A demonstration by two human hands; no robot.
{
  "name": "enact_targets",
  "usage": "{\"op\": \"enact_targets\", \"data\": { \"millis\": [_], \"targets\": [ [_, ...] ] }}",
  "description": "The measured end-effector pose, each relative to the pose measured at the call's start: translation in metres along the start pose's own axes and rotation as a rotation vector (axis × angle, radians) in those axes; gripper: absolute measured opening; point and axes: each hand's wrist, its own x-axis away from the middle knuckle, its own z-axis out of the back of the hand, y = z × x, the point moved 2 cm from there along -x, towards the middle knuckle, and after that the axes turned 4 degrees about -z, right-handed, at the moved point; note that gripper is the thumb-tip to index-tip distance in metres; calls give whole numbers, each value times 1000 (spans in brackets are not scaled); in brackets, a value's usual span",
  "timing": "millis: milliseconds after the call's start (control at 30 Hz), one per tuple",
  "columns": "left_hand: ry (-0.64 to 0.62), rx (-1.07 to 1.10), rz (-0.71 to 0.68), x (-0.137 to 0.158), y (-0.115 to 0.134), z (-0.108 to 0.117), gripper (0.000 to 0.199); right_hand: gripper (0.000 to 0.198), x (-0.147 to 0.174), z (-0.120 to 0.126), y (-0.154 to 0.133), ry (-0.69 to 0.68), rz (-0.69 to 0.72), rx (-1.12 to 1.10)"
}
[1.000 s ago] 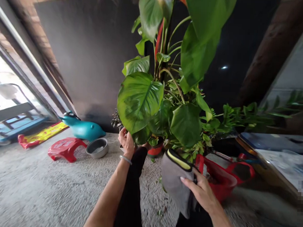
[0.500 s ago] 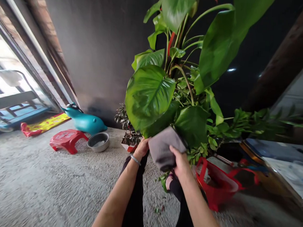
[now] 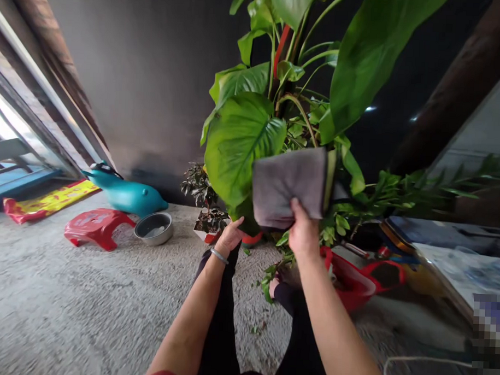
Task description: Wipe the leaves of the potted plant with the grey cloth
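A folded grey cloth with a yellow-green edge is in my right hand, the thumb pressed on its near face. It hangs in front of the tall plant's lower leaves and covers part of them. My left hand, with a bangle at the wrist, pinches the lower tip of a big green leaf; the fingers behind the leaf are hidden. More broad leaves rise above both hands on long stems.
On the concrete floor at left are a red stool, a metal bowl and a turquoise animal toy. A small potted plant stands near my left hand. At right are a red basket and a cluttered table.
My right hand has raised the grey cloth up and to the right, and its face is now spread wider. The left hand stays at the leaf's tip. The view has shifted slightly.
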Motion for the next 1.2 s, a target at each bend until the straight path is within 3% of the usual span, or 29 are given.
{"op": "enact_targets", "data": {
  "millis": [100, 200, 233, 300, 400, 467, 500, 567, 633, 700, 800, 867, 967, 1067, 1133, 1200],
  "targets": [
    [30, 14, 76, 1, 1, 0, 17, 53, 43, 28, 54, -101, -414, 252],
    [17, 41, 52, -2, 1, -1, 18, 46, 83, 79, 57, -168, -623, 452],
    [20, 46, 49, -3, 0, -1, 17, 48, 87, 90, 45, -142, -609, 459],
    [38, 53, 66, -4, -1, -1, 17, 57, 77, 92, 7, -23, -423, 386],
    [49, 55, 63, -2, -2, 0, 18, 71, 37, 53, -42, 158, 34, 142],
    [49, 32, 44, 2, 0, 0, 17, 73, 12, 19, -44, 154, 172, 13],
    [48, 17, 37, 4, 1, 0, 17, 72, 4, 6, -34, 120, 145, -26],
    [54, -5, 43, 7, 2, 0, 17, 66, 5, -4, 2, 29, -81, -45],
    [56, -4, 59, 8, 3, -1, 19, 59, 29, 12, 47, -25, -411, 17],
    [55, 13, 52, 7, 5, -1, 19, 55, 63, 49, 77, -19, -630, 151],
    [66, 68, 2, 2, 8, 0, 24, 53, 95, 103, 77, -56, -740, 258],
    [69, 118, -45, 0, 11, 2, 26, 59, 89, 116, 48, -4, -658, 240],
    [54, 143, -111, 3, 15, 6, 40, 69, 46, 88, -2, 147, -345, 70],
    [39, 93, -110, 11, 20, 11, 58, 69, -1, 32, -19, 100, -53, -148],
    [33, 87, -124, 13, 24, 16, 64, 64, -13, 5, -1, 39, -66, -193],
    [70, 111, -174, 8, 29, 25, 62, 57, -3, 2, 34, 11, -249, -110]
  ]
}}
